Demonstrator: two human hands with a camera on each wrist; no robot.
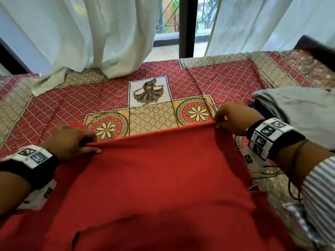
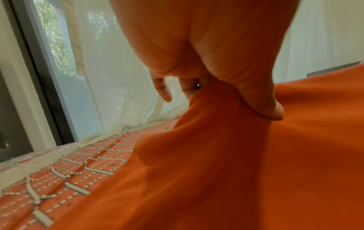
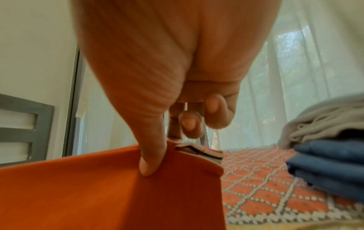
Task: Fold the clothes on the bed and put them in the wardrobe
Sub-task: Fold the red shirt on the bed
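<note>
While both hands hold its far edge, the red garment (image 1: 159, 178) lies spread on the bed (image 1: 226, 84), reaching from the middle of the patterned bedcover down to the near edge of the head view. Its cloth is plain, without print, and it looks more orange in the two wrist views. The far edge is pulled into a straight line between the hands. The left hand (image 1: 72, 142) pinches the left corner: in the left wrist view the thumb (image 2: 263, 101) presses on top of the cloth, which bunches up under the other fingers. The right hand (image 1: 233, 118) pinches the right corner between thumb and fingers; the right wrist view shows there a small striped trim (image 3: 202, 151) at the edge of the garment, just beside the thumb.

To the right of the right hand, a pile of folded clothes (image 1: 293, 109) rests on the bed, with a grey piece on top and blue pieces (image 3: 327, 161) under it. Behind the bed hang white curtains (image 1: 90, 33), whose lower ends lie on the bedcover, and a window (image 1: 186, 24) shows between them.
</note>
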